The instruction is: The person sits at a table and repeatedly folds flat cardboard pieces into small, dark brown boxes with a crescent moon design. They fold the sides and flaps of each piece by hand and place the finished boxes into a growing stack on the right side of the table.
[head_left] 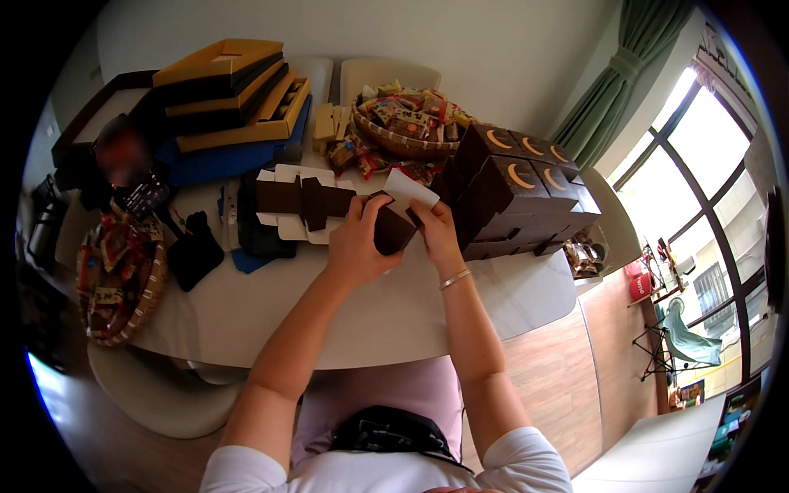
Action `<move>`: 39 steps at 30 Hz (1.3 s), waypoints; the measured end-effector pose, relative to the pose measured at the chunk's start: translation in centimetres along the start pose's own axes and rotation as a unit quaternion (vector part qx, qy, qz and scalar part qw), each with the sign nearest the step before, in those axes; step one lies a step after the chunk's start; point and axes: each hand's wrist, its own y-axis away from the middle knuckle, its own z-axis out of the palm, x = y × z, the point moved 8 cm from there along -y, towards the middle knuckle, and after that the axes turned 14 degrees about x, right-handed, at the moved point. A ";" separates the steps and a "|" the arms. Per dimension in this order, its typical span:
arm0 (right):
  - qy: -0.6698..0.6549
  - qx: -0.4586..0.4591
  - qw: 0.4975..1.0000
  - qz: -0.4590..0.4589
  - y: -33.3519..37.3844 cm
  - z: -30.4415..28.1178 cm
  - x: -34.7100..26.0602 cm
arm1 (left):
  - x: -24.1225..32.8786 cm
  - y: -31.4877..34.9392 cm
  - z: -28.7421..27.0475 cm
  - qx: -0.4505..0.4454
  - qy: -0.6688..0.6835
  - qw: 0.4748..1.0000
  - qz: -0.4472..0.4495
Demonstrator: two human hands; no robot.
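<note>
A small dark brown carton [394,232] with a white-lined flap raised is held between my two hands above the table. My left hand [362,242] wraps round its left side, thumb low on the front and fingers at the top. At the right edge, by the white flap, the fingers of my right hand [438,230] are closed on the same carton. Left of my hands lie flat, unfolded cartons [283,197], brown outside with white inner flaps. To the right stand stacked brown boxes [518,193] with golden crescents on their tops.
A wicker basket [403,146] of wrapped snacks stands at the back, with loose packets before it. Another snack basket [123,320] is at the left edge. Gold-and-black trays [238,90] are piled back left near a black pouch [196,255]. The table edge [370,357] curves close to me.
</note>
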 end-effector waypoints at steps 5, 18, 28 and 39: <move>0.081 -0.050 0.992 -0.086 0.8 1.2 -1.6 | 0.0 0.0 0.2 -0.025 -0.010 1.000 -0.009; 0.259 -0.066 0.915 -0.303 2.6 3.3 -4.8 | -0.3 0.0 -0.7 0.072 0.057 0.996 -0.004; 0.176 -0.129 0.922 -0.319 3.4 4.0 -5.1 | 0.6 -0.1 -1.1 0.108 -0.016 0.992 0.056; 0.151 -0.086 0.970 -0.169 2.3 3.2 -2.9 | 0.6 -0.1 -0.7 0.091 -0.014 0.995 0.041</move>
